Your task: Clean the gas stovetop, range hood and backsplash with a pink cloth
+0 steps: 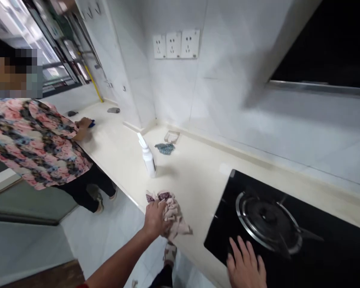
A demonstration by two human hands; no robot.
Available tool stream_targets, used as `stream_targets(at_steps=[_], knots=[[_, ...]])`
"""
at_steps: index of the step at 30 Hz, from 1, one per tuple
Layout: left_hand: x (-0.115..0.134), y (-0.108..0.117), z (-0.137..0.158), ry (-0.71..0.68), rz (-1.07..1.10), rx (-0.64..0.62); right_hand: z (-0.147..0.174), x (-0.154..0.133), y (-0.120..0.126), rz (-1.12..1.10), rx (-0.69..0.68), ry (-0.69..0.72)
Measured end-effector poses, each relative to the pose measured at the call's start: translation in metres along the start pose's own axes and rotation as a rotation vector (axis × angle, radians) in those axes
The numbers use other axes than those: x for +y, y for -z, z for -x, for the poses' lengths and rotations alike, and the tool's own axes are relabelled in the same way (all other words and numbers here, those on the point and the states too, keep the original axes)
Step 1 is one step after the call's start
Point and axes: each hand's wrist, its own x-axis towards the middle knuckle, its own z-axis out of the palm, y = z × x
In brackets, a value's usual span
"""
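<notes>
My left hand [155, 219] grips a crumpled pale pink cloth [174, 212] with dark purplish patches, on the cream countertop [195, 182] near its front edge. Part of its fingers is hidden by the hand and the folds. My right hand [246, 265] lies with fingers stretched out at the near left part of the black gas stove [225, 220], holding nothing. Just beyond the cloth stands a white spray bottle [149, 160], upright. Behind that lie a crumpled grey-blue cloth [165, 149] and a small clear dish [172, 137].
A burner [264, 216] with metal pan supports sits beyond my right hand. Further left, another person [39, 140] in a floral top has a hand on something blue on the counter. A grey rag [113, 110] lies there. A dark hood [333, 48] overhangs the stove.
</notes>
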Motion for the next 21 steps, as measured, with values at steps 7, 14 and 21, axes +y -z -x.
stream_targets(at_steps=[7,14,21], knots=[[0.09,-0.005,0.002,-0.025,0.395,-0.092,-0.032,-0.066,0.04,-0.742,-0.17,-0.221],[0.143,-0.003,0.006,-0.221,1.054,-0.503,-0.071,-0.103,0.089,-0.748,0.091,-0.176],[0.068,-0.03,-0.007,-0.134,0.161,-0.109,-0.029,-0.006,0.052,-0.065,0.044,-0.429]])
